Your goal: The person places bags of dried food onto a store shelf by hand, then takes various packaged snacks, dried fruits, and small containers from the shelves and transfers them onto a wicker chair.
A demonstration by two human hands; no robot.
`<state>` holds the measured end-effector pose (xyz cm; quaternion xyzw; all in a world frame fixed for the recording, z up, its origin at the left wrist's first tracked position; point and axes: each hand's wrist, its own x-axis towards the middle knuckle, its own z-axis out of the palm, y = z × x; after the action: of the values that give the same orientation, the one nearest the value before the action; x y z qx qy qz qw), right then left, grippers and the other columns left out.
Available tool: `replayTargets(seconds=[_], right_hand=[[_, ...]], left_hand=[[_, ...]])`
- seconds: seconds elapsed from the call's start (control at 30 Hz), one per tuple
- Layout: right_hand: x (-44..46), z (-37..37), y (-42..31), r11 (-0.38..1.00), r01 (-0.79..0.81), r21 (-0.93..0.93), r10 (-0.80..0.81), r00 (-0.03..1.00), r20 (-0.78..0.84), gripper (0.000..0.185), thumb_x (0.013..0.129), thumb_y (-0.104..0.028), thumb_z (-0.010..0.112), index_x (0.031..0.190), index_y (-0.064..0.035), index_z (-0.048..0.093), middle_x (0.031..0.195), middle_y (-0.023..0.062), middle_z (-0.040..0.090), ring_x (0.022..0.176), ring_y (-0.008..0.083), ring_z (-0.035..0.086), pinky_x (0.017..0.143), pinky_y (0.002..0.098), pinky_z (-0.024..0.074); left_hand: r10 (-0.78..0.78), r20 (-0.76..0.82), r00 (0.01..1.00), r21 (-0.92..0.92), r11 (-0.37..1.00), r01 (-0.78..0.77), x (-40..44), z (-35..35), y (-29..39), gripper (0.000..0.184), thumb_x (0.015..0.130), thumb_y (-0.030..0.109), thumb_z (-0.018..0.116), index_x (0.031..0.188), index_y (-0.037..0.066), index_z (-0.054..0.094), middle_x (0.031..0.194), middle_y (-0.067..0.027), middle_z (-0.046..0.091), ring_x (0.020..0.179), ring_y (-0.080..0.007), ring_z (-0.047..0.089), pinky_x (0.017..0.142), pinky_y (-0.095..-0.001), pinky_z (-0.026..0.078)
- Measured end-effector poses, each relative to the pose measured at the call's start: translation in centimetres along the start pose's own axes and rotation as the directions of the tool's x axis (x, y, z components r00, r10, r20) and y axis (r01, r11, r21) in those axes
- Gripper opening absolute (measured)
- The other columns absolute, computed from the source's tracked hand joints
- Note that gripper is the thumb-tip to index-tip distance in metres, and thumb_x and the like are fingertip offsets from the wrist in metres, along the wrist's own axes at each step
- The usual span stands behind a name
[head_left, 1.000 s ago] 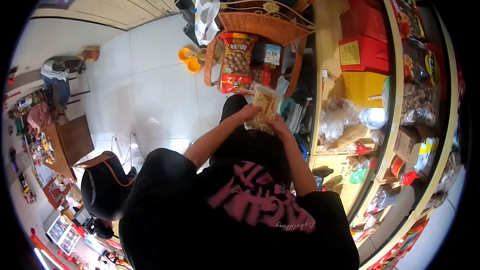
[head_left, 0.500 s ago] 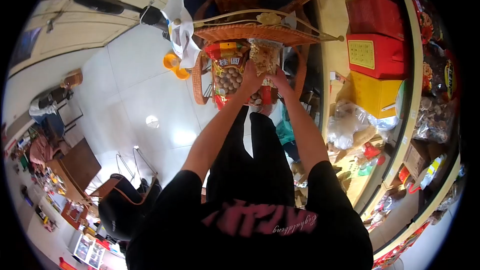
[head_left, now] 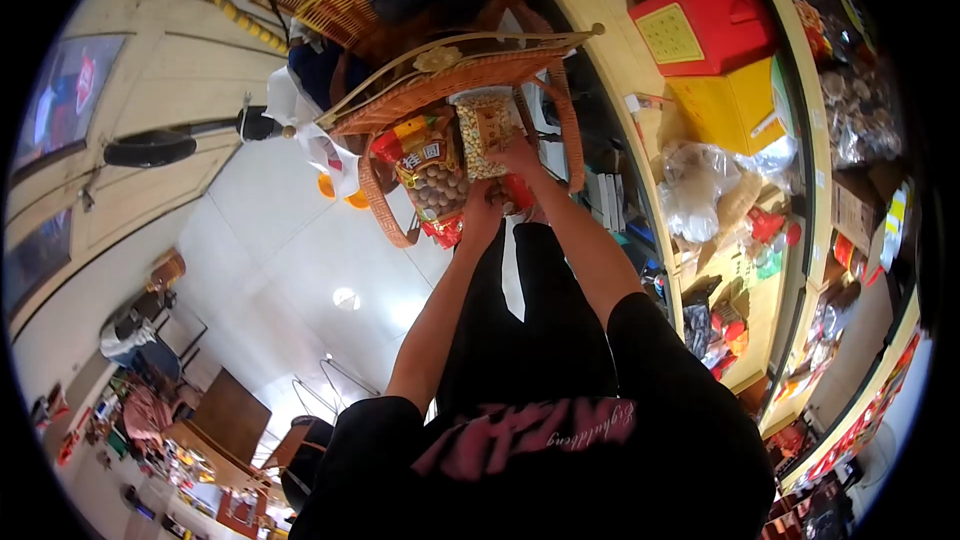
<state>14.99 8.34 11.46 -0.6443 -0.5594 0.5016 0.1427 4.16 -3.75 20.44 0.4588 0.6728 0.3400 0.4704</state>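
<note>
A clear bag of pale seeds or nuts (head_left: 476, 132) lies on a wicker armchair (head_left: 370, 185), beside a red and gold bag of dried longans (head_left: 437, 188). My right hand (head_left: 514, 156) grips the lower right side of the pale-seed bag. Lower down, my left hand (head_left: 482, 206) is closed between the longan bag and another red package (head_left: 517, 192); its fingertips are partly hidden, and I cannot make out what is in them. The red package is mostly covered by my hands.
A white plastic bag (head_left: 305, 120) hangs at the chair's left side. On the right, a wooden shelf holds a red box (head_left: 705, 28), a yellow box (head_left: 730, 105) and clear plastic bags (head_left: 693, 185). Another wicker chair (head_left: 375, 15) stands behind. Tiled floor (head_left: 290, 230) spreads to the left.
My view has turned, so the chair sits further left and tilts. My left hand has moved from the pale-seed bag down toward its lower end. My right hand has moved higher along its side.
</note>
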Motion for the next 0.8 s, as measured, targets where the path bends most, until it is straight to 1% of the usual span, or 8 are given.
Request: replayTargets(seconds=[0.1,0.3,0.33,0.4,0.43,0.57,0.7,0.8], right_hand=[[-2.7,-1.3,1.1,0.975,0.223,-0.003,-0.222,0.968,-0.116,0.084,0.064,-0.025,0.076,0.13,0.0037,0.032,0.12,0.0214,0.049,0.11,0.0277,0.05,0.089,0.0315,0.0407],[-14.6,-4.6,4.9,0.991,0.13,0.037,-0.119,0.968,-0.219,0.06,0.07,-0.017,0.067,0.123,-0.0019,0.043,0.108,0.0132,0.057,0.099,0.0252,0.057,0.083,0.0328,0.0447],[-17.2,-5.1,5.8,0.992,-0.117,0.036,0.121,0.986,-0.117,0.058,0.069,-0.018,0.068,0.12,-0.0006,0.046,0.108,0.0152,0.057,0.098,0.0259,0.057,0.082,0.0324,0.0452],[-22.0,-7.0,7.2,0.964,-0.259,0.055,0.265,0.952,-0.156,0.057,0.067,-0.02,0.071,0.117,-0.0002,0.049,0.108,0.0163,0.058,0.096,0.0271,0.058,0.082,0.0333,0.046],[-24.1,-6.2,12.9,0.998,-0.064,-0.006,0.059,0.955,-0.292,0.054,0.066,-0.024,0.069,0.111,0.001,0.053,0.097,0.0203,0.061,0.091,0.0304,0.06,0.079,0.0364,0.0474],[-32.2,-6.8,25.5,0.951,-0.308,-0.011,0.301,0.935,-0.188,0.043,0.067,-0.017,0.068,0.103,0.0043,0.057,0.091,0.0174,0.063,0.067,0.0227,0.063,0.059,0.0326,0.0498],[-41.2,-8.8,25.6,0.683,-0.648,0.338,0.67,0.74,0.065,0.043,0.073,-0.018,0.066,0.111,-0.0023,0.054,0.089,0.0106,0.063,0.069,0.0178,0.062,0.053,0.0298,0.0461],[-45.6,-8.8,28.1,0.569,-0.615,0.546,0.704,0.708,0.065,0.041,0.078,-0.017,0.061,0.115,-0.0049,0.051,0.087,0.0071,0.062,0.07,0.0164,0.061,0.061,0.031,0.0457]], left_hand=[[0.067,-0.013,0.998,0.019,0.998,-0.066,-0.4,0.3,-0.3,0.032,0.078,0.01,0.055,0.106,-0.003,0.05,0.11,-0.0231,0.053,0.098,-0.0379,0.054,0.08,-0.0408,0.045],[0.052,0.106,0.993,0.058,0.997,-0.058,0.7,2.9,0.8,0.031,0.077,0.009,0.053,0.106,-0.002,0.052,0.096,-0.0229,0.058,0.092,-0.0381,0.056,0.079,-0.0402,0.045],[0.065,0.166,0.984,0.136,0.987,-0.089,0.9,2.4,2.5,0.031,0.077,0.009,0.051,0.106,-0.002,0.052,0.101,-0.0235,0.057,0.095,-0.0379,0.055,0.08,-0.0407,0.045],[0.21,0.196,0.958,0.286,0.922,-0.261,1.5,3.2,3.6,0.031,0.078,0.012,0.05,0.106,-0.002,0.052,0.111,-0.0229,0.053,0.102,-0.0364,0.053,0.083,-0.0418,0.045],[0.21,0.206,0.956,0.294,0.918,-0.265,2.0,3.7,4.0,0.031,0.078,0.012,0.05,0.106,-0.002,0.052,0.111,-0.0229,0.053,0.102,-0.0364,0.053,0.083,-0.0418,0.045],[0.207,0.324,0.923,0.545,0.757,-0.361,3.1,5.7,5.1,0.033,0.077,0.014,0.052,0.106,-0.002,0.052,0.12,-0.0212,0.048,0.107,-0.0373,0.05,0.089,-0.0417,0.043],[0.346,0.397,0.85,0.694,0.492,-0.525,1.2,6.8,3.4,0.033,0.075,0.014,0.054,0.104,-0.001,0.053,0.121,-0.0214,0.046,0.109,-0.0361,0.048,0.087,-0.0427,0.044],[0.387,0.463,0.798,0.665,0.443,-0.601,-2.3,8.6,2.6,0.028,0.071,0.014,0.056,0.096,0.001,0.055,0.116,-0.019,0.049,0.105,-0.0322,0.05,0.082,-0.0408,0.044]])
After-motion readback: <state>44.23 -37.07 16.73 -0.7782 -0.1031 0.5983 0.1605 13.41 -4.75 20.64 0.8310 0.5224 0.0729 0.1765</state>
